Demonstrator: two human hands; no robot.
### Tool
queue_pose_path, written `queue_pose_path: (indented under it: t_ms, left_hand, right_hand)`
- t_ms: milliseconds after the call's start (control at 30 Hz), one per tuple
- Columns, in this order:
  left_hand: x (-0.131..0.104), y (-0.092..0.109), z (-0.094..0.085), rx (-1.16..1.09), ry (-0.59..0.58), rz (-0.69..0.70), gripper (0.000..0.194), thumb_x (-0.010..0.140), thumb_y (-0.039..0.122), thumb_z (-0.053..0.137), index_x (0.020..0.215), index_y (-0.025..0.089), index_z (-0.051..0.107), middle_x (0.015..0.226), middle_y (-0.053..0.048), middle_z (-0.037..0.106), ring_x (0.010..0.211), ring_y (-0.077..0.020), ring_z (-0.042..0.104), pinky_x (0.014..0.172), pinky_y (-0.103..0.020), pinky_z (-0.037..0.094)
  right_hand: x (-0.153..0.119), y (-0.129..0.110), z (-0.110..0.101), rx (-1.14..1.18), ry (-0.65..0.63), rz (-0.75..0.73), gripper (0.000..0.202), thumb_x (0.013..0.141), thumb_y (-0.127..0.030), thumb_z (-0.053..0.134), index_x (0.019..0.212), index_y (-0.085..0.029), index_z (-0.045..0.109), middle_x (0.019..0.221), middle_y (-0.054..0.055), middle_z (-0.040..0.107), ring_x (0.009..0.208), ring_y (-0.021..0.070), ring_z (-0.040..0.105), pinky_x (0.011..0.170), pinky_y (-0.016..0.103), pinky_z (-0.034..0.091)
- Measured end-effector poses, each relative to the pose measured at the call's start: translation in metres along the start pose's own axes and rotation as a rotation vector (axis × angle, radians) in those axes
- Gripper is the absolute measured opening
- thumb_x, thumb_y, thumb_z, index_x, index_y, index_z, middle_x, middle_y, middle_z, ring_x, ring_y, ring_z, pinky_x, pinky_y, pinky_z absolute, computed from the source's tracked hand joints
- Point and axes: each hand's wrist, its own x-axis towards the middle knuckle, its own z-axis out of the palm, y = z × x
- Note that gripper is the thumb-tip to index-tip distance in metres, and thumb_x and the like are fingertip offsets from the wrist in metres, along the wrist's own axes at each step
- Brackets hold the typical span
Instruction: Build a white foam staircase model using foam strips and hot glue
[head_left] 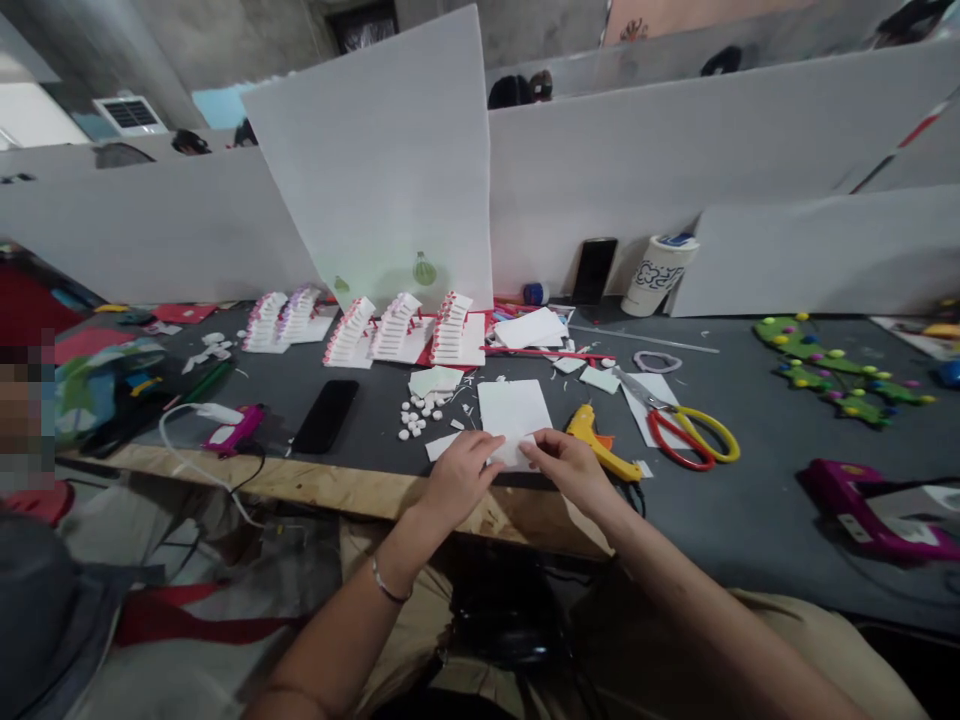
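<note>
My left hand [461,475] and my right hand [570,468] meet at the table's front edge, fingertips pinching a small piece of white paper [511,454]. Beneath it lies a white card [514,405]. A strip of white paper [441,446] sticks out beside my left hand, and small white foam-like pieces [420,412] are scattered beyond it. Just right of my right hand rests a yellow glue gun [596,440]. Scissors [690,435] with red and yellow handles lie farther right, partly over white paper. My fingers hide part of the pinched paper.
Several white stepped paper models [397,330] with red or purple bits stand at the back. A black phone [326,416] and a purple power strip [234,432] lie left. Green decorations [832,365], a paper cup [658,275] and another purple power strip [874,510] are right.
</note>
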Motion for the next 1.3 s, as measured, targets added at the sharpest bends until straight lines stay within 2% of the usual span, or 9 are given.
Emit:
queue_pose_path:
  t_ms: [67, 167, 300, 367, 433, 533, 700, 833, 1300]
  left_hand:
    - [0.000, -0.004, 0.001, -0.035, 0.008, -0.046, 0.022, 0.085, 0.018, 0.059, 0.105, 0.020, 0.068, 0.099, -0.006, 0.068, 0.094, -0.0192, 0.063, 0.087, -0.034, 0.051]
    - [0.006, -0.015, 0.005, -0.192, 0.041, -0.227, 0.016, 0.082, 0.017, 0.062, 0.094, 0.020, 0.070, 0.089, -0.003, 0.070, 0.081, -0.0163, 0.065, 0.077, -0.029, 0.053]
    - [0.024, -0.034, 0.011, -0.312, 0.120, -0.463, 0.017, 0.080, 0.016, 0.061, 0.092, 0.018, 0.072, 0.088, -0.004, 0.073, 0.080, -0.0165, 0.067, 0.075, -0.027, 0.053]
    - [0.032, -0.041, 0.014, -0.298, 0.150, -0.489, 0.017, 0.079, 0.013, 0.061, 0.090, 0.018, 0.074, 0.089, -0.004, 0.074, 0.082, -0.0170, 0.067, 0.078, -0.028, 0.052]
    - [0.036, -0.043, 0.018, -0.288, 0.168, -0.490, 0.019, 0.077, 0.010, 0.061, 0.089, 0.018, 0.074, 0.089, -0.004, 0.074, 0.081, -0.0167, 0.067, 0.078, -0.028, 0.052]
    - [0.035, -0.041, 0.025, -0.279, 0.178, -0.481, 0.020, 0.076, 0.008, 0.061, 0.087, 0.018, 0.074, 0.084, -0.003, 0.074, 0.077, -0.0155, 0.066, 0.076, -0.027, 0.052]
    - [0.028, -0.040, 0.035, -0.227, 0.211, -0.466, 0.017, 0.077, 0.008, 0.062, 0.081, 0.018, 0.075, 0.084, -0.004, 0.073, 0.080, -0.0169, 0.066, 0.080, -0.030, 0.051]
    - [0.026, -0.043, 0.037, -0.192, 0.214, -0.458, 0.017, 0.079, 0.010, 0.061, 0.083, 0.018, 0.075, 0.087, -0.005, 0.073, 0.082, -0.0172, 0.065, 0.080, -0.030, 0.050]
    - [0.031, -0.051, 0.040, -0.123, 0.170, -0.484, 0.017, 0.080, 0.013, 0.061, 0.084, 0.018, 0.077, 0.088, -0.006, 0.074, 0.085, -0.0196, 0.066, 0.083, -0.033, 0.049]
  right_hand:
    - [0.002, 0.001, 0.001, 0.006, 0.015, 0.002, 0.041, 0.076, -0.057, 0.061, 0.080, -0.017, 0.065, 0.061, -0.002, 0.058, 0.053, 0.0124, 0.049, 0.051, 0.025, 0.038]
    - [0.004, 0.010, -0.001, -0.074, 0.084, -0.067, 0.042, 0.084, -0.052, 0.053, 0.099, -0.015, 0.066, 0.074, 0.004, 0.066, 0.060, 0.0161, 0.057, 0.054, 0.027, 0.044]
    - [0.005, 0.029, -0.005, -0.501, 0.157, -0.420, 0.031, 0.093, -0.033, 0.042, 0.100, -0.016, 0.067, 0.093, 0.011, 0.069, 0.086, 0.0225, 0.063, 0.077, 0.036, 0.050]
    - [0.004, 0.037, -0.005, -0.756, 0.130, -0.572, 0.030, 0.094, -0.022, 0.040, 0.105, -0.016, 0.067, 0.103, 0.013, 0.068, 0.096, 0.0241, 0.060, 0.086, 0.039, 0.049]
    - [0.001, 0.042, -0.003, -0.971, 0.090, -0.636, 0.033, 0.093, -0.014, 0.040, 0.114, -0.016, 0.065, 0.113, 0.014, 0.065, 0.101, 0.0246, 0.058, 0.090, 0.039, 0.047]
    - [-0.002, 0.042, 0.001, -1.177, 0.014, -0.650, 0.039, 0.090, -0.006, 0.041, 0.123, -0.013, 0.062, 0.122, 0.014, 0.062, 0.103, 0.0244, 0.055, 0.092, 0.037, 0.047]
    - [-0.003, 0.041, 0.003, -1.302, -0.084, -0.620, 0.047, 0.085, -0.001, 0.043, 0.128, -0.012, 0.059, 0.125, 0.013, 0.062, 0.103, 0.0243, 0.055, 0.094, 0.035, 0.046]
    - [-0.002, 0.044, 0.005, -1.324, -0.068, -0.608, 0.048, 0.085, -0.002, 0.043, 0.129, -0.015, 0.058, 0.126, 0.012, 0.062, 0.103, 0.0242, 0.055, 0.096, 0.036, 0.045]
    - [-0.001, 0.050, 0.008, -1.348, -0.051, -0.618, 0.052, 0.082, -0.001, 0.045, 0.131, -0.016, 0.057, 0.127, 0.013, 0.061, 0.108, 0.0247, 0.055, 0.098, 0.037, 0.044]
